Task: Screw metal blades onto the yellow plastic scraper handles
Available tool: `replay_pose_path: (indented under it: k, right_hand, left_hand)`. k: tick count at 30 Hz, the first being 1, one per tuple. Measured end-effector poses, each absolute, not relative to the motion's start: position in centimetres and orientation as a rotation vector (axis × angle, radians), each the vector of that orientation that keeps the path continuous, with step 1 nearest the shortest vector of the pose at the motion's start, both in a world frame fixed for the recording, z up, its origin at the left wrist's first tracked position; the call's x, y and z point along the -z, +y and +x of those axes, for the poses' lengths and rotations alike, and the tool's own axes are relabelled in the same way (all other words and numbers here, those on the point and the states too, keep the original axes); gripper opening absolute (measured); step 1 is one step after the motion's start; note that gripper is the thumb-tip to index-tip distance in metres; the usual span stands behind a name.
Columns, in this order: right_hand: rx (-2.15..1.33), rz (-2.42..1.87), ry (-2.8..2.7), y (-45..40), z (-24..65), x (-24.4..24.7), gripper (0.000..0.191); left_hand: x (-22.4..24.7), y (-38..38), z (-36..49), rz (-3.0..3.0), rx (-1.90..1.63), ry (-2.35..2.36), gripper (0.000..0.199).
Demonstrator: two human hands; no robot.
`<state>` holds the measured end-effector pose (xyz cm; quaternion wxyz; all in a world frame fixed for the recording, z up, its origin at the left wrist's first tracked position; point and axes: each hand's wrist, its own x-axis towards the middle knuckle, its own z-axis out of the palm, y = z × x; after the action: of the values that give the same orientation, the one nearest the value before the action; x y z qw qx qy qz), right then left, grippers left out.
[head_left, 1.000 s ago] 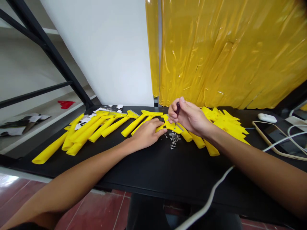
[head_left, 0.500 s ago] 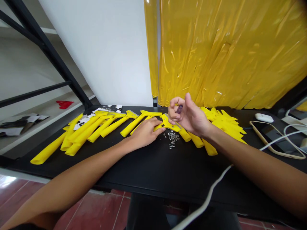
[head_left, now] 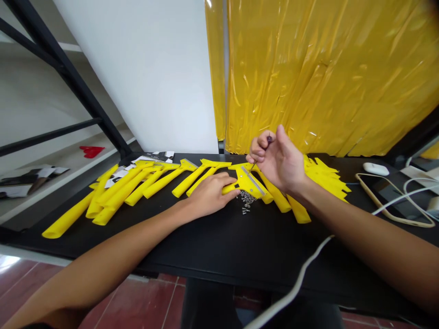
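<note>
Big yellow sheeting (head_left: pixel 325 82) fills the back, with a tall white panel (head_left: pixel 147 68) beside it, and below runs the black tabletop (head_left: pixel 206 242). Spread along it, yellow handles (head_left: pixel 68 218) lie at an angle on the left, and a heap of flat yellow pieces (head_left: pixel 324 178) sits beyond the right wrist, with a dark-screened device (head_left: pixel 394 194) farther out.

Now to the hands! The left hand (head_left: pixel 209 194) pinches the neck of a yellow tool (head_left: pixel 243 183), thumb on the near side, fingers over the far side. The right hand (head_left: pixel 286 167) has shifted up and outward: palm open to view, thumb standing clear, fingers curled round a dark screwdriver (head_left: pixel 269 139).

And here's the change: the yellow tool has just tipped, its broad head angled up above the tabletop in front of the right hand, so the metal strip (head_left: pixel 254 181) shows along its length. That gives a clearer view of the strip, and the thin shaft slants down toward its upper end; whether the tip touches, I can't tell. Smallest of all, the loose little screws (head_left: pixel 246 210) lie scattered just below the head.
</note>
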<state>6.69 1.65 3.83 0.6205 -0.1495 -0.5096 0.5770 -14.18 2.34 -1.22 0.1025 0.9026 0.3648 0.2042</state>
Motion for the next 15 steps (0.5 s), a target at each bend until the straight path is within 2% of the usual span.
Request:
replay_pose_path:
  k: [15]
  right_hand:
    - [-1.350,-0.405,-1.206,1.11,5.92,-3.44,0.060]
  left_hand:
    - [1.37,1.90,-14.02,2.685,-0.614,0.980,0.028]
